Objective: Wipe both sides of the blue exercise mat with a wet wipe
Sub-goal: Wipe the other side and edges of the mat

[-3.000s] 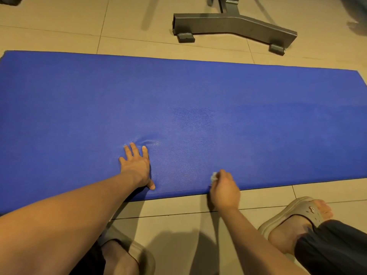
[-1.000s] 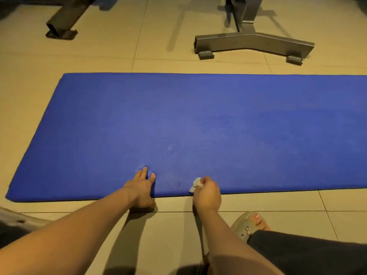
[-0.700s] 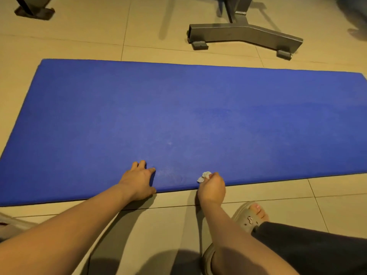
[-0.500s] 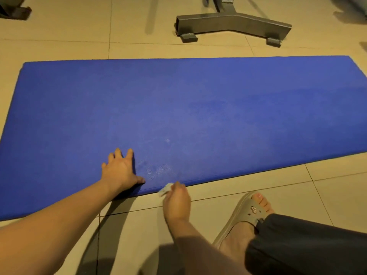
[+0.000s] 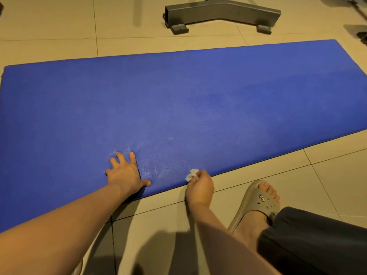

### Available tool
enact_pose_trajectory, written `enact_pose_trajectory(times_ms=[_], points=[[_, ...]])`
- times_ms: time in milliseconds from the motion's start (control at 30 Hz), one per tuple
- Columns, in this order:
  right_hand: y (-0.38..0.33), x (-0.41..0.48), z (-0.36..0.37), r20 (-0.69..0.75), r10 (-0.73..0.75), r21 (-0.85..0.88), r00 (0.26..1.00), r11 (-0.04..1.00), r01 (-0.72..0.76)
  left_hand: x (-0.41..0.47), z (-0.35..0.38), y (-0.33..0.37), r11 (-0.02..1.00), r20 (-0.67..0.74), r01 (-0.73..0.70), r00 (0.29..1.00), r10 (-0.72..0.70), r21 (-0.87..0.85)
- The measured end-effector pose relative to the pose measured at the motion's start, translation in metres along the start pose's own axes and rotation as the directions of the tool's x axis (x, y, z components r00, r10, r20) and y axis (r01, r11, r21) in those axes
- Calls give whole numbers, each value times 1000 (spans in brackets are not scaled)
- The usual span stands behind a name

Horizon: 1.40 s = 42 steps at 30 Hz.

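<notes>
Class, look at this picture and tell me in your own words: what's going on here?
A person is wiping a blue exercise mat that lies flat on a tiled floor. The left hand presses flat on the mat close to its near edge, fingers spread. The right hand pinches a small crumpled wet wipe right at that edge. A faint wet sheen shows on the mat between the two hands.

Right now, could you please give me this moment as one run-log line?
left hand: pressed flat on blue mat | right hand: pinches wet wipe at mat's near edge
</notes>
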State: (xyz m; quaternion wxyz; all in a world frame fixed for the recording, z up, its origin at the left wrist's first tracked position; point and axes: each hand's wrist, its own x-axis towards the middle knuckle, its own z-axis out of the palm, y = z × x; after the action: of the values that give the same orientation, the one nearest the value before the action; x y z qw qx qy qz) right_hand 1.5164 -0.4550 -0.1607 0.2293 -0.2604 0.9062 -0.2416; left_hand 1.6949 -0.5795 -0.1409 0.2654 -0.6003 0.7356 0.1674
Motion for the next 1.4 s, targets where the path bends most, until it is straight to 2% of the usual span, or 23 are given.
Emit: enact_pose_trajectory(times_ms=[100, 167, 233, 300, 367, 433, 500, 567, 633, 733, 800, 867, 1000, 1100, 1167, 1233, 1333, 1400], points=[[-14, -38, 36, 140, -181, -22, 974, 982, 185, 1, -1, 1, 1000, 14, 2, 1000, -3, 23], [-20, -44, 38, 274, -319, -86, 907, 932, 353, 2, -1, 2, 1000, 21, 3, 1000, -4, 25], [-20, -30, 25, 310, -363, -164, 879, 890, 425, 2, -1, 3, 1000, 25, 5, 1000, -6, 22], [-15, -2, 8, 194, -307, -237, 932, 907, 348, 3, -1, 2, 1000, 27, 4, 1000, -4, 25], [-2, 35, -19, 25, -135, -253, 991, 958, 137, 1, -1, 4, 999, 22, -9, 1000, 8, 37], [9, 66, -35, -83, 7, -240, 996, 970, -27, 1, 0, 3, 999, 19, -16, 1000, 15, 49], [5, 72, -31, -111, 47, -191, 993, 979, -68, 1, 0, 1, 998, 15, -15, 1000, 14, 61], [-10, 53, -10, -67, -8, -166, 998, 986, -3, 1, 1, 2, 998, 22, -15, 1000, 14, 54], [-31, 20, 19, 42, -125, -182, 991, 974, 131, 1, -1, 4, 998, 33, -8, 999, 6, 55], [-58, -16, 49, 209, -310, -245, 927, 901, 357, 2, -2, 5, 998, 46, 3, 999, -5, 56], [-58, -10, 49, 295, -345, -307, 891, 849, 430, 2, -2, 5, 998, 44, 3, 999, -5, 57], [-45, 15, 33, 268, -310, -356, 912, 848, 393, 2, -1, 4, 998, 40, -2, 999, 0, 56], [-16, 76, -17, -21, -92, -303, 996, 950, 81, 1, -1, 3, 998, 35, -9, 999, 7, 58], [-12, 88, -22, -58, 25, -220, 998, 975, -37, 2, -1, 4, 999, 42, -3, 999, 2, 46], [-24, 69, -3, -15, -24, -187, 1000, 982, 21, 2, -1, 6, 999, 50, -1, 999, -1, 46], [-42, 40, 26, 72, -128, -179, 989, 974, 139, 3, -2, 7, 999, 59, 3, 998, -6, 49], [-71, -1, 56, 244, -300, -196, 922, 916, 350, 4, -3, 8, 999, 70, 16, 997, -19, 49], [-75, -5, 56, 325, -354, -257, 877, 859, 442, 4, -4, 9, 999, 75, 21, 997, -24, 44]])
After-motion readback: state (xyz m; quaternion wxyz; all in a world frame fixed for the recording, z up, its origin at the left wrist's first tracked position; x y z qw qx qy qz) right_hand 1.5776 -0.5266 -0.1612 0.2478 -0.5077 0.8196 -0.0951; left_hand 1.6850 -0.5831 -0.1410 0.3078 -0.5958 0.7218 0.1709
